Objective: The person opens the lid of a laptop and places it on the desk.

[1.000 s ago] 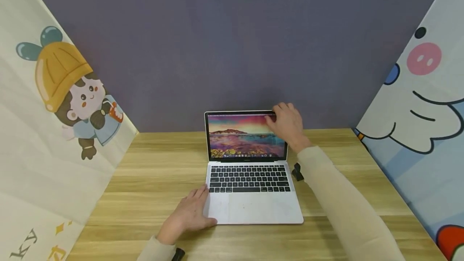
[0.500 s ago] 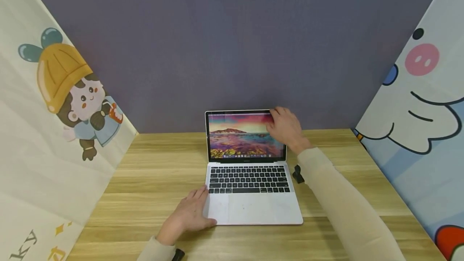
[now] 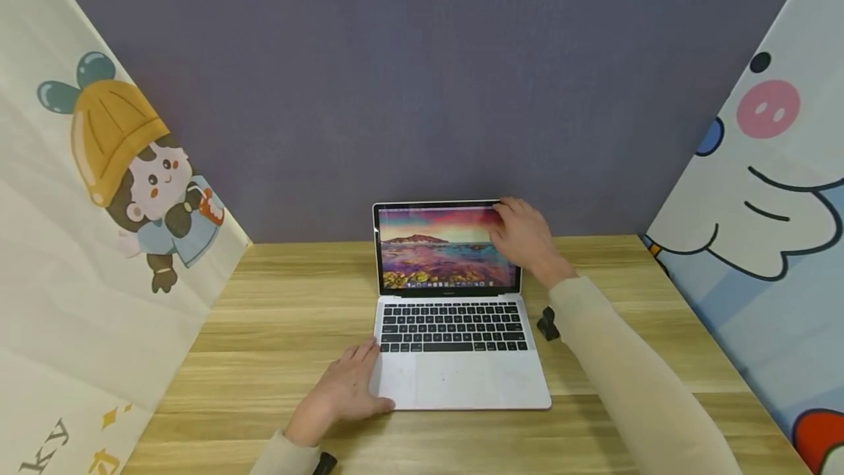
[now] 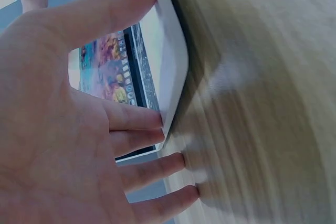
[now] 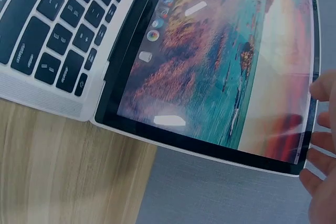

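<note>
A silver laptop (image 3: 481, 380) stands unfolded on the wooden table, its lit screen (image 3: 428, 248) showing a colourful coastal picture. My right hand (image 3: 524, 237) grips the lid's top right corner. In the right wrist view the thumb (image 5: 319, 86) lies at the screen's front edge, and the other fingers bend at the lid's rim. My left hand (image 3: 346, 387) rests against the laptop's front left corner. Its thumb (image 4: 126, 6) touches the front edge. Two of its fairly straight fingers touch the laptop's side, while the others reach the tabletop.
The wooden table (image 3: 283, 306) meets a dark grey panel (image 3: 428, 94) close behind the lid. Cartoon-printed sheets bound the left side (image 3: 66, 240) and right side (image 3: 758, 211). A small black object (image 3: 548, 325) shows beside the right sleeve.
My right hand has lowered slightly at the lid's top corner, then shifted a little to the right. The lid's tilt looks nearly the same. My left hand has stayed in place.
</note>
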### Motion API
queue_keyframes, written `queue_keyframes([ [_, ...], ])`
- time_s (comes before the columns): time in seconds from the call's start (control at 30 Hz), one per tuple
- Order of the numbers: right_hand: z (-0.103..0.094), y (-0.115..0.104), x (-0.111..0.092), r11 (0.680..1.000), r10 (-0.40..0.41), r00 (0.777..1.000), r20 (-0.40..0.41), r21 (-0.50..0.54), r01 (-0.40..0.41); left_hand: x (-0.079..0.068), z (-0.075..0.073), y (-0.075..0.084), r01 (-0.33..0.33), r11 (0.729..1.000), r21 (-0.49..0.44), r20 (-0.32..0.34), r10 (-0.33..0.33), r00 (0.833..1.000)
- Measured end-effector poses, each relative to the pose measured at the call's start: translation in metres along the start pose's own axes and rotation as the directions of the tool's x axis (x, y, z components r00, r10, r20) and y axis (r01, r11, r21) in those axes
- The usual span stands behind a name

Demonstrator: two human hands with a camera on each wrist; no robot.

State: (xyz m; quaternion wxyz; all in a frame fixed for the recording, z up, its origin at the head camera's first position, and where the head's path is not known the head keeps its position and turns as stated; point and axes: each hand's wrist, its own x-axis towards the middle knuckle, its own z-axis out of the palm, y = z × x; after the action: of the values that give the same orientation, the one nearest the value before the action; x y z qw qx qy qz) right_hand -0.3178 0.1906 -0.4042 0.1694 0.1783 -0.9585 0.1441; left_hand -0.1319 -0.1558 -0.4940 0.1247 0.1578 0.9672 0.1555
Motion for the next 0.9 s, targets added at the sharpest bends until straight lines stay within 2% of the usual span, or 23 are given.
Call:
queue_keyframes([
  [0.33, -0.006, -0.002, -0.021, 0.996, -0.043, 0.998, -0.049, 0.076, 0.046, 0.003, -0.005, 0.000, 0.002, 1.000, -0.017, -0.038, -0.002, 0.999],
  [0.5, -0.010, -0.001, -0.037, 0.994, -0.034, 0.998, -0.056, 0.099, 0.039, 0.009, -0.006, -0.001, -0.027, 1.000, -0.016, -0.129, 0.024, 0.991],
  [0.6, -0.010, -0.001, -0.047, 0.994, -0.043, 0.996, -0.075, 0.094, 0.050, 0.012, -0.007, -0.001, -0.049, 0.999, 0.007, -0.212, 0.049, 0.976],
  [0.77, -0.010, 0.000, -0.064, 0.996, -0.047, 0.995, -0.085, 0.078, 0.054, 0.015, -0.011, 0.003, -0.050, 0.998, 0.022, -0.320, 0.055, 0.946],
  [0.9, -0.013, 0.000, -0.081, 0.997, 0.001, 0.997, -0.072, 0.074, 0.004, 0.016, -0.014, 0.004, -0.044, 0.995, 0.084, -0.410, 0.075, 0.909],
])
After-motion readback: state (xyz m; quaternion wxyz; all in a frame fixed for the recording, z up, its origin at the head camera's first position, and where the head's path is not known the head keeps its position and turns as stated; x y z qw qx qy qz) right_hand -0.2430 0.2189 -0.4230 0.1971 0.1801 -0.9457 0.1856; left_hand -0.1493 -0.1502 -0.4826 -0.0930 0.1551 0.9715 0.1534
